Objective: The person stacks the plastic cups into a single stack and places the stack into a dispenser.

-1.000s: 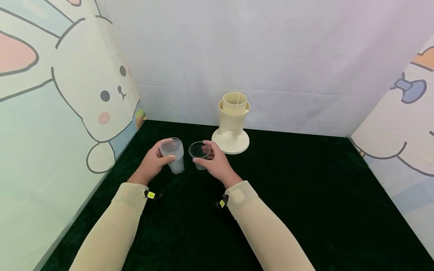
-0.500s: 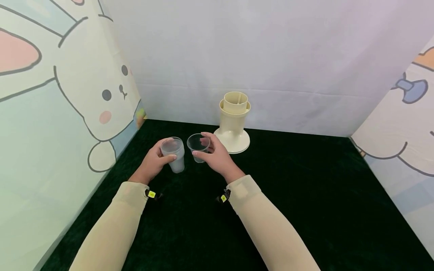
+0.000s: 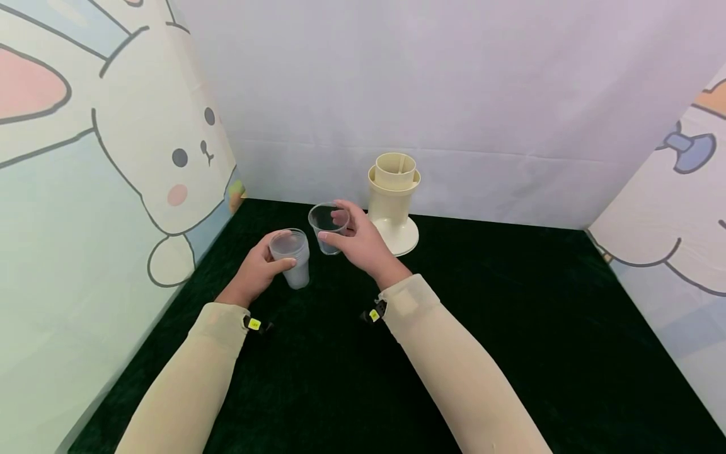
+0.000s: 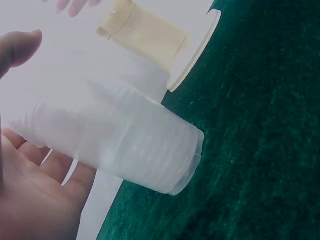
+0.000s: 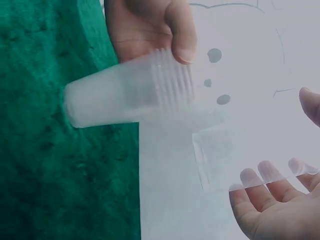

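My left hand (image 3: 253,271) grips a stack of nested clear plastic cups (image 3: 297,272), its thumb across the near side below the rims. The stack (image 5: 115,95) stands nearly upright on the dark green cloth, its stepped rims showing in the right wrist view. Up and to the right of it, my right hand (image 3: 363,243) holds a single clear plastic cup (image 3: 327,241) between thumb and fingers, raised above the stack's rim level. In the right wrist view the fingers (image 5: 270,172) lie along the side of this cup (image 5: 217,160). Behind the right hand stands a cream-coloured cylindrical holder (image 3: 391,205).
Dark green cloth (image 3: 510,302) covers the table. A pale curtain (image 3: 482,82) hangs along the back edge. Printed panels with a rabbit drawing (image 3: 153,145) and other cartoon shapes (image 3: 669,208) close off the left and right sides.
My right hand has risen and moved away toward the back with the single cup, farther from the stack. The left hand and the stack have stayed almost in place.
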The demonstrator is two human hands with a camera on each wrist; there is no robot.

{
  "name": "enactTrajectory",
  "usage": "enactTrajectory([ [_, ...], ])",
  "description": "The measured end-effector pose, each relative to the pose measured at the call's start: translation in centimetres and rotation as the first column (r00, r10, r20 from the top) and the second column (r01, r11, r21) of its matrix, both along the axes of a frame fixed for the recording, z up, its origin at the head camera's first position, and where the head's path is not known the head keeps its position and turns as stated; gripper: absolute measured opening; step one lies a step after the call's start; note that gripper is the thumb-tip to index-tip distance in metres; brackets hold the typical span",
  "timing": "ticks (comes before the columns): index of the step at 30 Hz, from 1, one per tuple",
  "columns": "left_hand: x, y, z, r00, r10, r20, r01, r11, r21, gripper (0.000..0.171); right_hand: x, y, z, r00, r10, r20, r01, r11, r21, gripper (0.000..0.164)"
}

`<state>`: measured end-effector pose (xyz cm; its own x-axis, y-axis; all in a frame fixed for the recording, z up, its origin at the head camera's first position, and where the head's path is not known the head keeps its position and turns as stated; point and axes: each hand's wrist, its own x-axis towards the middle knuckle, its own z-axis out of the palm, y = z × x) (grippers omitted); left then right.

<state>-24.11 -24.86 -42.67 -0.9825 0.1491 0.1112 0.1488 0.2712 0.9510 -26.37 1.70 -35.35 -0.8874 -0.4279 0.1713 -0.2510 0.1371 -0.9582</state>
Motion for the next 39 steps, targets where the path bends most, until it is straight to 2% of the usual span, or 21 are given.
enactTrajectory([
  [7, 0.0, 0.0, -0.1, 1.000, -0.003, 0.014, 0.003, 1.000, -0.006, 0.067, -0.3, -0.5, 1.8, 1.000, -0.004, 0.023, 0.004, 1.000, -0.005, 0.074],
  [17, 0.2, -0.6, 0.0, 1.000, 0.004, 0.011, -0.003, 1.000, -0.027, 0.067, -0.1, -3.1, 3.9, 1.000, 0.025, -0.019, -0.025, 1.000, -0.008, 0.073],
  [28, 0.2, -0.4, -0.1, 1.000, -0.001, 0.013, 0.002, 1.000, -0.025, 0.069, 0.4, -5.1, 4.3, 0.998, 0.067, -0.008, -0.067, 0.997, 0.026, 0.072],
  [39, 0.3, -0.3, 0.1, 1.000, -0.011, 0.023, 0.011, 1.000, -0.024, 0.071, 1.1, -6.2, 3.7, 0.997, 0.073, 0.031, -0.074, 0.995, 0.060, 0.072],
])
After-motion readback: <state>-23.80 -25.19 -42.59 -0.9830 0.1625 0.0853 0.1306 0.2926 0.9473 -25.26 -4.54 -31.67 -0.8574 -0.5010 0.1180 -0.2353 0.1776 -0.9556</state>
